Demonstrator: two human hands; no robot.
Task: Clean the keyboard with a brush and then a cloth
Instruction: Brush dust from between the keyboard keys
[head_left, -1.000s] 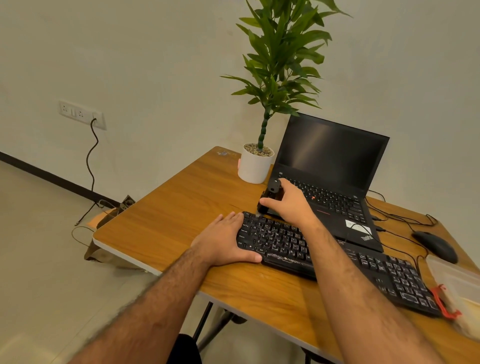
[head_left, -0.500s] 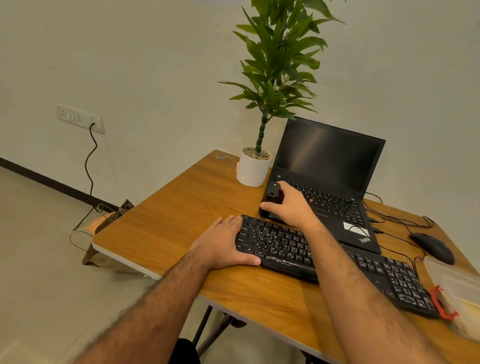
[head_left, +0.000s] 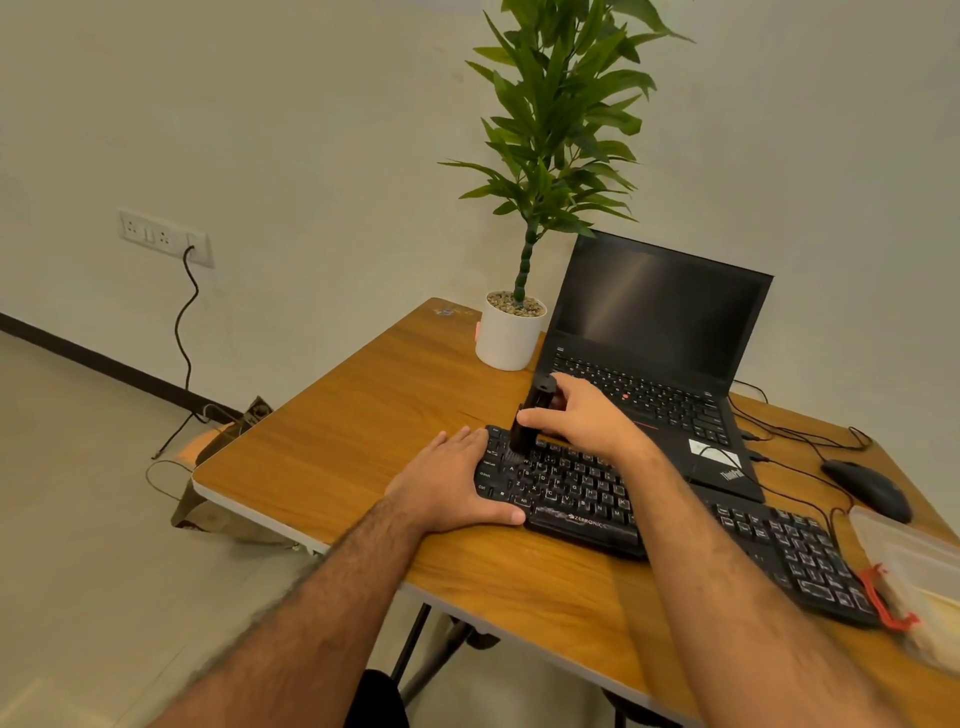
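Right hand (head_left: 584, 415) grip: fingers and thumb curled round the black brush (head_left: 530, 415), holding it near upright, slightly tilted. Bristles point down and meet the keys directly below the grip, at the far left corner of the black keyboard (head_left: 582, 488). This suits working bristles into the gaps between keys.

Left hand (head_left: 452, 483) grip: wide, holding nothing. Palm lies flat on the worktop (head_left: 337, 441) with straight fingers against the keyboard's left end and the thumb along its near edge, just left of and nearer than the brush grip. Judged purpose: bracing the keyboard so brushing does not slide it.

The keyboard lies flat on the worktop, running from beneath the grip away to the right. Beyond the grip stands an open laptop (head_left: 660, 332), its front edge touching or just beside the keyboard; which cannot be told.

Judged stage: brushing in hand. No cloth identified; a translucent container (head_left: 914, 566) sits far right of the grip, contents unclear.
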